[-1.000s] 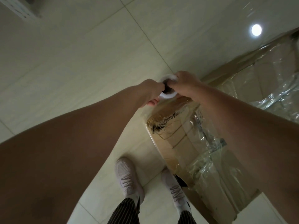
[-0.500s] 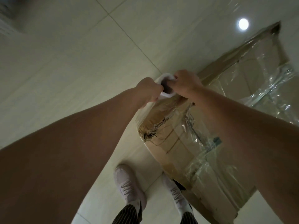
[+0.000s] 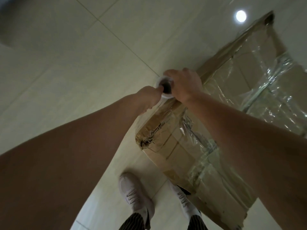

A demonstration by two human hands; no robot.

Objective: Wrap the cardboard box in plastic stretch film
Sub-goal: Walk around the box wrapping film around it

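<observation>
- Right hand [image 3: 186,87] is gripping the film roll [image 3: 164,96] at its top end, fingers curling over the rim;
- left hand [image 3: 146,98] is clasping it from the opposite side, thumb reaching into the core;
- the roll is sitting at a corner of the cardboard box [image 3: 182,146]; the box is lying on the tiled floor [image 3: 83,63], partly filmed.

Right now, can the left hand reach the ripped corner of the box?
Probably yes. The left hand grips the film roll close to the ripped corner of the cardboard box, with nothing between them. It would have to let go of the roll, and stretch film seems to cover the rip.
</observation>
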